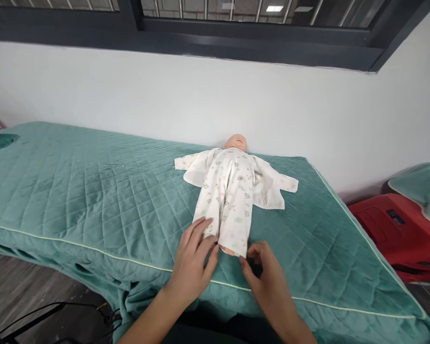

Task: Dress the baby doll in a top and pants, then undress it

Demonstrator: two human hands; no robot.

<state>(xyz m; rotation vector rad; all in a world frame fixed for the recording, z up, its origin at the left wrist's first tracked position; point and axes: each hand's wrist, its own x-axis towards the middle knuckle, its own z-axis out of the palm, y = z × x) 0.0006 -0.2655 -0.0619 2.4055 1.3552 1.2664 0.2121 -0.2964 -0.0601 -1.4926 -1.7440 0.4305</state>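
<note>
A doll [236, 142] is laid on its back on a green quilted cover [93, 205], its head set close against the white wall [129, 95] and its feet pointed toward the person. Only the pinkish head is left bare at the top; the body is covered up to the chin by white trousers [229, 191], printed with small grey, green and pink motifs. The fabric is creased along the middle, where the two legs are parted by a narrow fold. Beneath, a white top [270, 193] is spread open, its sleeves stretched out to both sides and its plain panels fanned over the cover. A little pink is seen at the hem of the right-hand leg — part of a foot, by its look.

The outer corner of that hem is nipped between the thumb and forefinger of the right hand [263, 270]. The left hand [192, 258] is laid at the other leg's hem, its fingers loosely curved and a little apart, the thumb near the forefinger; whether cloth is pinched there cannot be told.
</note>
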